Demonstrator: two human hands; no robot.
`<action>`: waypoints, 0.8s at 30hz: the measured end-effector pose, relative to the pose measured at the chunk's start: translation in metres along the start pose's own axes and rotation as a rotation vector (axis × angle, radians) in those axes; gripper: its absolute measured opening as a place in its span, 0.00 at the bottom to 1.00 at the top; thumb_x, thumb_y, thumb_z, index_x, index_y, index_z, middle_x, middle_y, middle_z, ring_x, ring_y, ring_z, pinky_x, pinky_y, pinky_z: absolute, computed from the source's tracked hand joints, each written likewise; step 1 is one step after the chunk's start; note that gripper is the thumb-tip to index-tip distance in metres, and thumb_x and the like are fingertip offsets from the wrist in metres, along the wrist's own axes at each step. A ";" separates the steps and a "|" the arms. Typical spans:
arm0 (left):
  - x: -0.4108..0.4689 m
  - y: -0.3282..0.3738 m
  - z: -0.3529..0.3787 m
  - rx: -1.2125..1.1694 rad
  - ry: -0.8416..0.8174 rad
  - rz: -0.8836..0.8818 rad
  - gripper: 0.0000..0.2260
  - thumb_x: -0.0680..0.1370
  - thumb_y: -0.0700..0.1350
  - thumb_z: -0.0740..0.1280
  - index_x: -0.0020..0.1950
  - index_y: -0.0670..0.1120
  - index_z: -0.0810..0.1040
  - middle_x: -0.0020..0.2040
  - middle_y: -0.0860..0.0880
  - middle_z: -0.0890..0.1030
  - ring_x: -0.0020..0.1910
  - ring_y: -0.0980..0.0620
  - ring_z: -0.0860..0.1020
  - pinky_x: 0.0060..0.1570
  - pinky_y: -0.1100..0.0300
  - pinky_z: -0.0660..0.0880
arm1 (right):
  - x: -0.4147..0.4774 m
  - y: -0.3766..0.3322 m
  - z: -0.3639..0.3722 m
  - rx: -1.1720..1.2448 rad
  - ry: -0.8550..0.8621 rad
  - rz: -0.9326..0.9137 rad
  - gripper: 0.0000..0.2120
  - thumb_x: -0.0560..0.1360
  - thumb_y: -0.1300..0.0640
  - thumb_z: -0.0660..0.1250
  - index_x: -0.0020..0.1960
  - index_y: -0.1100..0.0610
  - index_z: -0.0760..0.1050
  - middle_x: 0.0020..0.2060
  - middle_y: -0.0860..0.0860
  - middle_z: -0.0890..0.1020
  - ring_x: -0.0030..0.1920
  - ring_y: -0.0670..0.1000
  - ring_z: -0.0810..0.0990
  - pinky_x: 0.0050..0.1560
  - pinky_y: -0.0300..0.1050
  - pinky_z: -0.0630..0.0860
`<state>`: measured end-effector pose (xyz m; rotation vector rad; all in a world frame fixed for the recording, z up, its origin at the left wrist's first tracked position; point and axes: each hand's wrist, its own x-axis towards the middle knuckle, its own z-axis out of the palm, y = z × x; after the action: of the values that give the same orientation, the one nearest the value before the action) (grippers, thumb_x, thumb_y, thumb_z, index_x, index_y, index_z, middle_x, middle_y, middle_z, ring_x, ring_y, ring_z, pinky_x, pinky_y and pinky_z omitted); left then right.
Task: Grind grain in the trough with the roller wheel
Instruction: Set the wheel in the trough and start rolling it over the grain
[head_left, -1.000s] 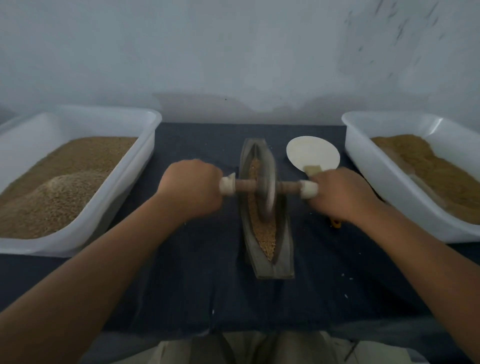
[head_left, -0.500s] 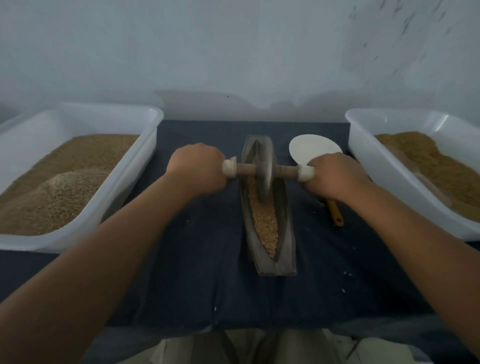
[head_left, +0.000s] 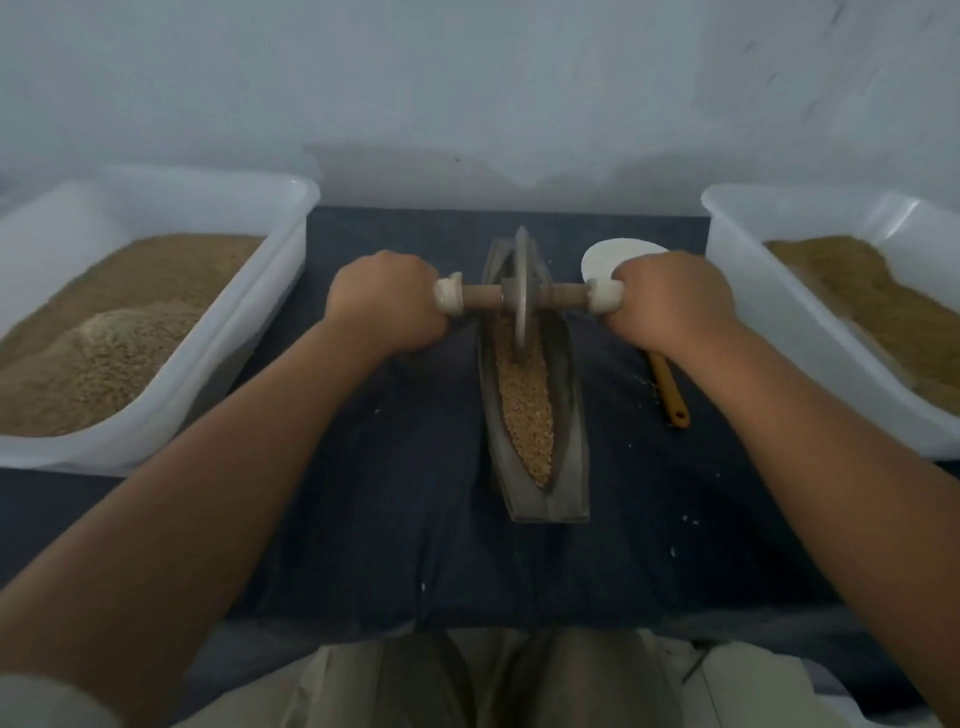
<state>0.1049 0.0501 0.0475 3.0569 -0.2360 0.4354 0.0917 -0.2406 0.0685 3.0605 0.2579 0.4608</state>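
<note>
A grey boat-shaped trough (head_left: 571, 457) lies lengthwise on the dark cloth in front of me, with tan grain (head_left: 524, 405) filling its groove. The roller wheel (head_left: 521, 296), a thin grey disc on a wooden axle, stands in the far part of the groove. My left hand (head_left: 387, 304) grips the axle's left handle and my right hand (head_left: 670, 301) grips the right handle, fingers curled round them. The far tip of the trough is partly hidden behind the wheel.
A white tub (head_left: 291, 208) of grain stands at the left and another white tub (head_left: 727, 208) of finer brown meal at the right. A white scoop (head_left: 602, 257) with an orange handle (head_left: 670, 389) lies right of the trough. A wall rises behind.
Both hands have pushed the roller wheel away from me along the trough, from its middle to its far part. More grain shows in the near part of the groove.
</note>
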 end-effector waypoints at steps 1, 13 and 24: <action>-0.004 0.001 -0.003 0.007 -0.004 0.000 0.18 0.77 0.63 0.62 0.35 0.51 0.74 0.36 0.51 0.78 0.34 0.45 0.77 0.36 0.55 0.72 | 0.000 0.000 -0.003 0.014 -0.026 -0.004 0.13 0.74 0.50 0.69 0.32 0.52 0.73 0.28 0.49 0.75 0.30 0.52 0.72 0.30 0.44 0.67; -0.036 -0.008 0.007 0.049 0.072 0.111 0.16 0.75 0.59 0.63 0.31 0.52 0.70 0.29 0.55 0.73 0.27 0.51 0.71 0.30 0.59 0.64 | -0.045 0.011 -0.004 0.051 -0.136 -0.008 0.14 0.72 0.38 0.67 0.36 0.47 0.75 0.30 0.45 0.77 0.32 0.47 0.75 0.30 0.43 0.68; -0.101 -0.007 -0.016 0.043 0.111 0.206 0.17 0.72 0.60 0.64 0.30 0.54 0.64 0.25 0.57 0.67 0.22 0.54 0.66 0.26 0.63 0.58 | -0.081 0.018 -0.026 0.054 -0.219 -0.117 0.15 0.65 0.34 0.59 0.35 0.45 0.74 0.27 0.44 0.76 0.30 0.43 0.75 0.29 0.43 0.67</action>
<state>0.0061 0.0720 0.0341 3.0481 -0.5468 0.6267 0.0110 -0.2718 0.0708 3.0899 0.4429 0.1140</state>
